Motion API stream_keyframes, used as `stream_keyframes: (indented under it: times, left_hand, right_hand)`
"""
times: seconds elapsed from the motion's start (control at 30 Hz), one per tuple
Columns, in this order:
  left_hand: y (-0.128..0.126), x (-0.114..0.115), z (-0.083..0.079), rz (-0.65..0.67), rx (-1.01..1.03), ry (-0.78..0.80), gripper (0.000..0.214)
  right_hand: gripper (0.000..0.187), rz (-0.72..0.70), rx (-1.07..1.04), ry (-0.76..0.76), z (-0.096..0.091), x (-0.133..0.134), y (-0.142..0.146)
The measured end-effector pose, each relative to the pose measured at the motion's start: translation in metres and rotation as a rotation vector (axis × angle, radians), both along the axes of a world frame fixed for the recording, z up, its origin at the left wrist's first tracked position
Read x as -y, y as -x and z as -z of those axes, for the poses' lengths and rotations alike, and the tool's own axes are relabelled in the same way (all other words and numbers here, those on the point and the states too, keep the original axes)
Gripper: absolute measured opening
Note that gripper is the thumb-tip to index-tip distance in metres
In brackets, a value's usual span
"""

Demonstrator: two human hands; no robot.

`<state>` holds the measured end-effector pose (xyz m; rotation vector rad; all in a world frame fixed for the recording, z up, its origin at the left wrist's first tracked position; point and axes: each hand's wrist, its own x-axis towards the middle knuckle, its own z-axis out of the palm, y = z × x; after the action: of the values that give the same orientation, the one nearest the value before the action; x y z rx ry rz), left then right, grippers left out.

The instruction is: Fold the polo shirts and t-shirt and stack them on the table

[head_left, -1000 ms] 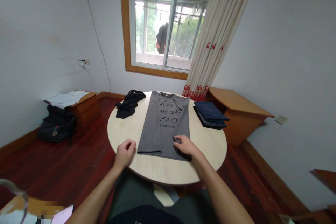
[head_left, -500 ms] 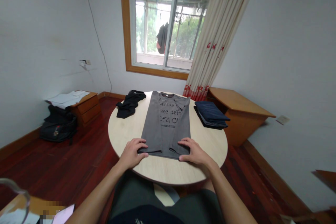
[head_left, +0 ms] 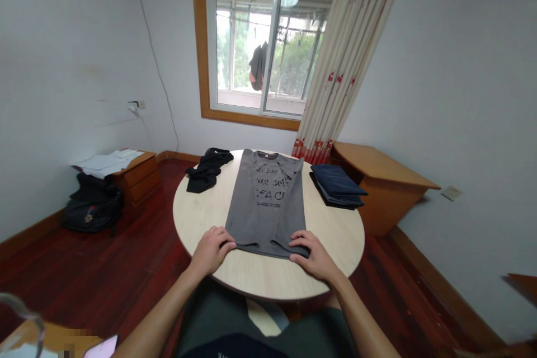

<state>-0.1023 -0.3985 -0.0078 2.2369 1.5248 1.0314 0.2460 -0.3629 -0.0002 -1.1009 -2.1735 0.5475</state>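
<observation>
Head view: left hand [head_left: 210,250] and right hand [head_left: 315,255] pinch gray shirt [head_left: 267,221] on round table [head_left: 201,213] near the window [head_left: 273,39].

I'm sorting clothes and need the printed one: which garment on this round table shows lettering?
The grey shirt in the middle: dark lettering crosses its front. The crumpled black garment and the folded dark-blue stack show none.

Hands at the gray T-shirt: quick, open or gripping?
Left hand: closed, holding the gray T-shirt by its near-left corner.
Right hand: closed, holding its near-right corner.
</observation>
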Motion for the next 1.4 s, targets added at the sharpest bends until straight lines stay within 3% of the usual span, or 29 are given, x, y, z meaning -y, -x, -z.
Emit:
stream_keyframes:
  times: [0.5,0.7,0.87,1.03,1.1,1.17,1.27,1.4]
  left_hand:
    - [-0.001,0.003,-0.004,0.001,0.033,0.058,0.022]
    - [0.004,0.01,-0.007,0.059,0.031,0.066,0.025]
    - [0.016,0.023,-0.013,0.215,-0.018,0.16,0.025]
    - [0.028,0.021,-0.028,0.313,0.042,0.378,0.024]
    - [0.025,0.005,-0.042,0.367,0.036,0.45,0.024]
    - [0.015,-0.024,-0.059,0.368,0.039,0.419,0.027]
    - [-0.01,-0.083,-0.078,0.216,0.038,0.301,0.039]
    - [-0.041,-0.172,-0.086,-0.096,-0.211,0.233,0.043]
  right_hand:
    - [0.018,0.043,0.023,-0.044,0.001,0.004,0.007]
    - [0.015,0.037,0.105,-0.027,-0.011,0.011,0.005]
    - [0.018,-0.136,0.17,0.13,-0.038,0.026,0.003]
    - [0.029,-0.338,0.191,0.586,-0.063,0.014,0.004]
    - [0.041,-0.344,0.13,0.638,-0.068,-0.013,0.005]
    - [0.044,-0.25,0.039,0.513,-0.069,-0.05,0.005]
    - [0.049,-0.011,-0.037,0.289,-0.061,-0.114,0.004]
    - [0.052,0.277,-0.126,0.076,-0.035,-0.173,-0.001]
